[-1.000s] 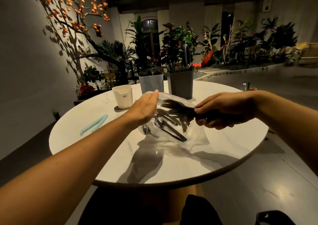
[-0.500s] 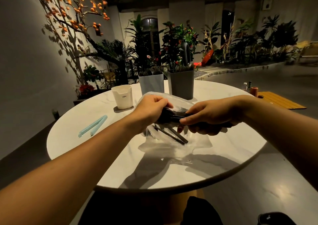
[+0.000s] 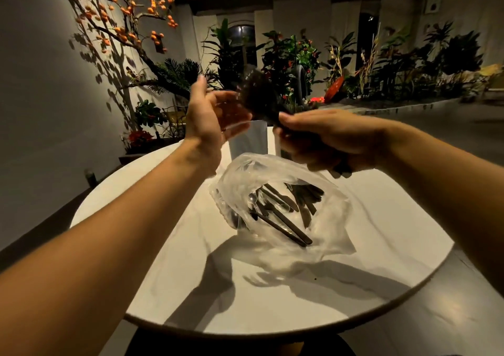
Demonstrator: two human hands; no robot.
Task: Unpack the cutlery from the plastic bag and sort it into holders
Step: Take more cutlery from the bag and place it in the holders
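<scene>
One clear crumpled plastic bag [image 3: 275, 200] lying on the round white marble-patterned table [image 3: 381, 219], mouth gaping toward the far side. Inside it, a loose pile of dark, slim-handled cutlery [image 3: 283, 214]: roughly eight to ten pieces, exact count and kinds not readable through the film, though at least one rounded spoon bowl shows at the left of the pile.

Two hands raised above the far end of the bag. Right hand [image 3: 324, 140] curled tight round the handles of a blurred bundle of dark cutlery [image 3: 259, 96], heads fanning up and to the left; number of pieces in the bundle impossible to tell from the motion blur. Left hand [image 3: 210, 118] spread fairly wide, fingers straight and relaxed, palm turned toward the bundle's heads, close beside them; contact impossible to tell.

One pale grey square holder [image 3: 248, 140] standing on the far part of the table, partly hidden behind both hands. Just to its right, only a sliver of something dark under the right hand, not identifiable.

Beyond the table, one branch with orange fruit [image 3: 131, 9] against the left wall, and a row of leafy potted plants [image 3: 289, 55] across the far side.
</scene>
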